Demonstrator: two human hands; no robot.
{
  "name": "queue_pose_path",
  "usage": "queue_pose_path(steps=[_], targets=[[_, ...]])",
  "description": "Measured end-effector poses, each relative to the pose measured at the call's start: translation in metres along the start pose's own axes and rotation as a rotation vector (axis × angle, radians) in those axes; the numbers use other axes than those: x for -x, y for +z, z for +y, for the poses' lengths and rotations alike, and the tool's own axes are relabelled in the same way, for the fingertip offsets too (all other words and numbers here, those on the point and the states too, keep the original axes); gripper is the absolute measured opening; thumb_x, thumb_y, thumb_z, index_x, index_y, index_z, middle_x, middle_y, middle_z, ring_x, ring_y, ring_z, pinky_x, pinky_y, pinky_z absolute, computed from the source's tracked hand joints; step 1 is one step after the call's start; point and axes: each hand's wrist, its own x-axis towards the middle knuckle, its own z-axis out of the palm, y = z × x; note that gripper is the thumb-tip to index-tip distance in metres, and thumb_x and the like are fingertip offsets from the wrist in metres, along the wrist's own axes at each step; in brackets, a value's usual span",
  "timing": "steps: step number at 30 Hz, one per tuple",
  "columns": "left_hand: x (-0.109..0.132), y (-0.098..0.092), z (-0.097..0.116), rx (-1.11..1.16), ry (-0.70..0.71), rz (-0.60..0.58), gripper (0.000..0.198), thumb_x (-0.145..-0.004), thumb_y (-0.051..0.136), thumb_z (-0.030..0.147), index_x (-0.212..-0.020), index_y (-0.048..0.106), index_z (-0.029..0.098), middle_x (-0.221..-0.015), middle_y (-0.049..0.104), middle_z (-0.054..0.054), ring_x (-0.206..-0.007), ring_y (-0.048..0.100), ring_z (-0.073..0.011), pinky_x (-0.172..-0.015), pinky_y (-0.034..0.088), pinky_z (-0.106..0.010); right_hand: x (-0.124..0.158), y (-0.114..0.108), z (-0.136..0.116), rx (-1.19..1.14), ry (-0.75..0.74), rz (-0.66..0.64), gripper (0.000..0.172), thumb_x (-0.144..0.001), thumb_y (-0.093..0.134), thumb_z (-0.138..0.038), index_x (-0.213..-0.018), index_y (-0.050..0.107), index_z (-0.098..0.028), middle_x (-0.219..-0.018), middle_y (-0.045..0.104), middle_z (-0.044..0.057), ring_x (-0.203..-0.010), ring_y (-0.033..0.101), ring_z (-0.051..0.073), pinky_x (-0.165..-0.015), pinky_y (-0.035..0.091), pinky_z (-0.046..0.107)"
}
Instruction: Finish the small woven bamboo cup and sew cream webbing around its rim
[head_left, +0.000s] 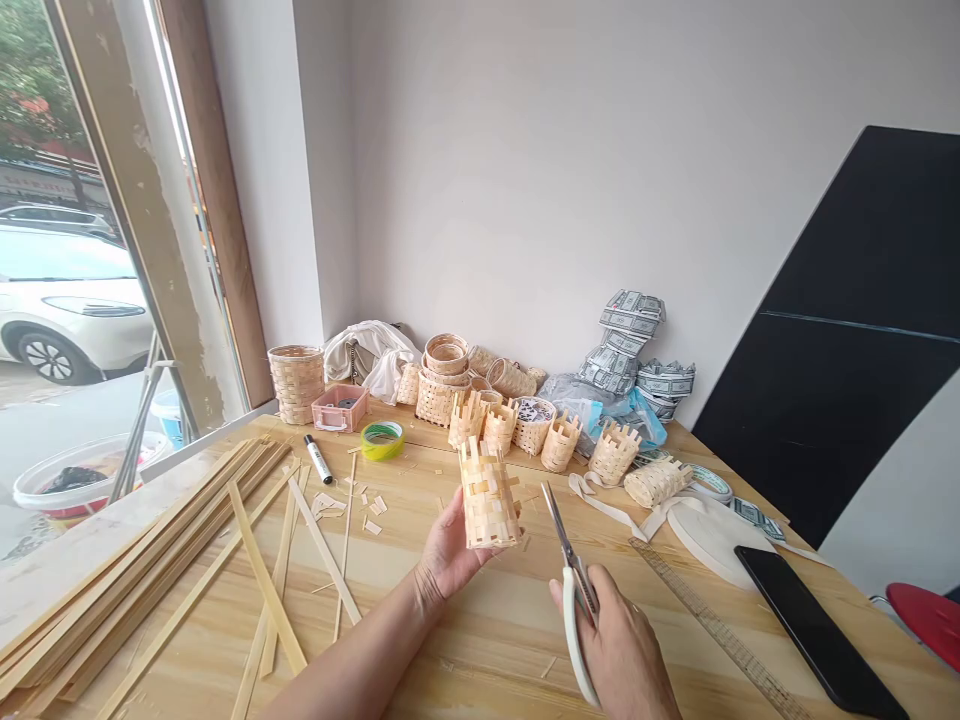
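My left hand [448,553] is closed around a small woven bamboo basket [489,497], held upright above the wooden table [480,620] with loose strip ends sticking up from its top. My right hand [622,650] grips white-handled scissors [571,580], blades nearly closed and pointing up and away, just right of the basket and not touching it.
Long bamboo strips [150,580] lie at the left. Several small woven baskets [559,440] line the back, with a pink box [340,408], a tape roll [382,440] and a marker [318,459]. A ruler [712,625], a phone [814,630] and white ribbon [705,530] lie right.
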Motion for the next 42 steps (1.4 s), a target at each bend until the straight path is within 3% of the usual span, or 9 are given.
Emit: queue_pose_path(steps=[4, 8, 11, 18, 24, 30, 42], targets=[[0.001, 0.004, 0.001, 0.052, 0.002, 0.009, 0.056, -0.085, 0.033, 0.05, -0.114, 0.053, 0.006, -0.106, 0.061, -0.015, -0.094, 0.058, -0.0255, -0.099, 0.026, -0.05, 0.003, 0.001, -0.001, -0.053, -0.007, -0.018, 0.036, -0.079, 0.032, -0.058, -0.066, 0.031, -0.024, -0.06, 0.055, -0.001, -0.057, 0.049, 0.019, -0.056, 0.034, 0.026], [0.003, -0.001, -0.002, 0.067, 0.032, 0.051, 0.069, -0.078, 0.036, 0.062, -0.109, 0.056, 0.004, -0.104, 0.062, -0.016, -0.091, 0.058, -0.0248, -0.098, 0.03, -0.046, 0.0, -0.001, 0.001, -0.258, 0.072, -0.014, 0.039, -0.077, 0.036, -0.06, -0.065, 0.033, -0.024, -0.055, 0.047, -0.004, -0.054, 0.044, 0.015, -0.054, 0.035, 0.022], [0.003, -0.006, -0.004, 0.068, 0.056, 0.085, 0.062, -0.079, 0.038, 0.06, -0.105, 0.058, 0.007, -0.102, 0.063, -0.014, -0.093, 0.058, -0.0237, -0.098, 0.031, -0.044, -0.002, -0.002, 0.002, -0.356, 0.07, -0.043, 0.037, -0.078, 0.037, -0.059, -0.066, 0.035, -0.024, -0.057, 0.046, -0.004, -0.056, 0.044, 0.014, -0.051, 0.035, 0.02], [-0.004, -0.002, 0.0, 0.013, 0.142, 0.188, 0.041, -0.086, 0.038, 0.044, -0.112, 0.054, 0.017, -0.111, 0.06, -0.008, -0.099, 0.056, -0.0215, -0.094, 0.036, -0.04, 0.003, 0.016, -0.005, -0.057, -0.05, 0.041, 0.031, -0.081, 0.037, -0.051, -0.067, 0.034, -0.024, -0.057, 0.055, -0.003, -0.053, 0.051, 0.016, -0.051, 0.033, 0.023], [-0.003, -0.004, -0.004, -0.016, 0.117, 0.141, 0.06, -0.079, 0.04, 0.058, -0.116, 0.051, 0.012, -0.115, 0.057, -0.014, -0.106, 0.052, -0.0262, -0.096, 0.032, -0.043, 0.003, 0.022, -0.014, 0.151, -0.071, 0.056, 0.023, -0.083, 0.038, -0.044, -0.073, 0.04, -0.023, -0.066, 0.061, 0.0, -0.058, 0.059, 0.017, -0.05, 0.033, 0.024], [-0.002, -0.011, -0.007, -0.07, 0.154, 0.227, 0.038, -0.083, 0.047, 0.041, -0.109, 0.055, 0.014, -0.104, 0.063, -0.009, -0.1, 0.056, -0.0216, -0.096, 0.034, -0.036, 0.007, 0.021, -0.018, 0.215, -0.074, 0.04, 0.02, -0.084, 0.037, -0.041, -0.078, 0.042, -0.023, -0.072, 0.062, 0.002, -0.068, 0.061, 0.02, -0.054, 0.035, 0.026], [-0.001, -0.003, -0.006, -0.143, 0.086, 0.065, 0.038, -0.086, 0.044, 0.036, -0.116, 0.052, 0.014, -0.119, 0.056, -0.01, -0.112, 0.048, -0.0242, -0.098, 0.031, -0.038, 0.003, 0.012, -0.027, 0.239, -0.052, 0.044, 0.016, -0.086, 0.037, -0.035, -0.082, 0.044, -0.021, -0.074, 0.064, 0.002, -0.071, 0.063, 0.02, -0.054, 0.033, 0.026]])
